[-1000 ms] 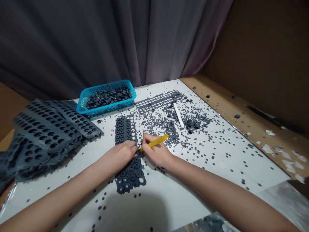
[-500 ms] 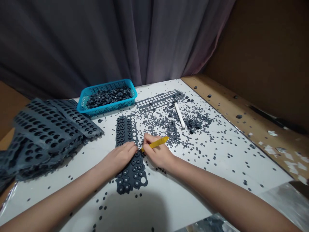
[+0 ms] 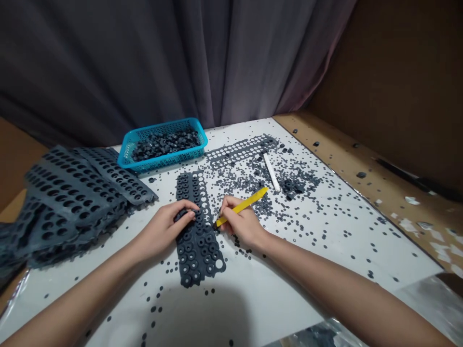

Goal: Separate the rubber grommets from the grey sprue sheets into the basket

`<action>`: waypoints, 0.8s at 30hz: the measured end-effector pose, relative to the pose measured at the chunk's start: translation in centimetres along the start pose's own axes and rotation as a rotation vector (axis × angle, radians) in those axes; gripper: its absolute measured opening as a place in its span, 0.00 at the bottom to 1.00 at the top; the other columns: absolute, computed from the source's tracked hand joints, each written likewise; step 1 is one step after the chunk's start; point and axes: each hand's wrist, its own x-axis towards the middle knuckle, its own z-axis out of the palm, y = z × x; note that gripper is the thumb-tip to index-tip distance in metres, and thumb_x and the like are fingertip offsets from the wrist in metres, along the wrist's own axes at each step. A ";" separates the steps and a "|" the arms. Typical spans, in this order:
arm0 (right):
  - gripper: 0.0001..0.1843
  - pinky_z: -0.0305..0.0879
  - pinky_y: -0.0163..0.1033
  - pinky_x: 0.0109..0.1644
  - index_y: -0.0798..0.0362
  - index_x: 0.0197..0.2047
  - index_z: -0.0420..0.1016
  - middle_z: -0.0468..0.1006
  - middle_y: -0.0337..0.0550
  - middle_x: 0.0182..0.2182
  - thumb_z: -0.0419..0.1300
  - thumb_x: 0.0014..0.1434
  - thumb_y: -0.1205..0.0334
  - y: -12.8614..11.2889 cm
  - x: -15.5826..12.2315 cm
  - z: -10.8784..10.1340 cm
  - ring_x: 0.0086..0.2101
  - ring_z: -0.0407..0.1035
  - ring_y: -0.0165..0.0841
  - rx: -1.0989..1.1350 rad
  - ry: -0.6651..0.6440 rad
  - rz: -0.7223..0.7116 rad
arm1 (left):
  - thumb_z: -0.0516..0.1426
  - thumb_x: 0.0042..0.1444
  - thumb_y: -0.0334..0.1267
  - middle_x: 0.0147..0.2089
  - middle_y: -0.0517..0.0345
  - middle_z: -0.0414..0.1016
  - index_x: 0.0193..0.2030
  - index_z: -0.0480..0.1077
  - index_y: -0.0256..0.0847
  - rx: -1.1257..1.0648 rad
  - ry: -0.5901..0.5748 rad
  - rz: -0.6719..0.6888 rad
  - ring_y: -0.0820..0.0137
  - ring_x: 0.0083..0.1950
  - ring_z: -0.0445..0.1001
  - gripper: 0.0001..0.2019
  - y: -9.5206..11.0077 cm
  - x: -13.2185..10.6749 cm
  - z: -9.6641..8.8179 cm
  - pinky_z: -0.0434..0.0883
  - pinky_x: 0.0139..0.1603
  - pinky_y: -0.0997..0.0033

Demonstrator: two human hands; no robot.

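A dark rubber strip [image 3: 200,255] with rows of ring-shaped pieces lies flat on the white table. Part of its right-hand row is bare holes. My left hand [image 3: 170,224] rests on the strip's left edge, thumb and forefinger apart and lying over it. Close by on the right, my right hand [image 3: 240,224] is closed around a slim, flat yellow tool [image 3: 251,198]. The tool's lower end points at the strip's right edge; its exact tip is hard to make out.
A blue basket [image 3: 162,156] of small dark pieces stands at the back. Stacked perforated sheets [image 3: 75,193] lie at left. Behind the right hand are an emptied strip [image 3: 242,149], a white stick [image 3: 271,172] and scattered small black discs [image 3: 238,180]. A plastic bag [image 3: 318,335] lies in front.
My left hand has shifted left and its thumb and forefinger have spread. My right hand and the yellow tool have drawn slightly away to the right from the strip's edge.
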 end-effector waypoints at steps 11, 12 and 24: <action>0.09 0.52 0.34 0.28 0.52 0.22 0.56 0.62 0.33 0.18 0.49 0.51 0.71 -0.2 -0.5 0.0 0.23 0.59 0.28 -0.346 -0.064 -0.172 | 0.48 0.53 0.29 0.37 0.58 0.70 0.36 0.71 0.41 0.105 -0.134 0.138 0.70 0.35 0.69 0.11 2.0 0.9 1.5 0.65 0.37 0.71; 0.09 0.51 0.34 0.28 0.52 0.22 0.55 0.61 0.33 0.18 0.48 0.51 0.72 -0.3 -0.5 0.0 0.23 0.57 0.28 -0.377 -0.067 -0.194 | 0.49 0.51 0.29 0.36 0.58 0.69 0.36 0.70 0.41 0.134 -0.160 0.146 0.70 0.33 0.68 0.11 2.1 1.0 1.6 0.65 0.34 0.72; 0.09 0.52 0.33 0.27 0.52 0.22 0.57 0.60 0.33 0.17 0.48 0.51 0.71 0.1 -0.7 0.1 0.23 0.58 0.28 -0.215 -0.039 -0.152 | 0.54 0.53 0.34 0.38 0.54 0.69 0.39 0.69 0.40 0.258 -0.179 0.156 0.67 0.36 0.68 0.07 1.7 -0.1 2.8 0.65 0.37 0.69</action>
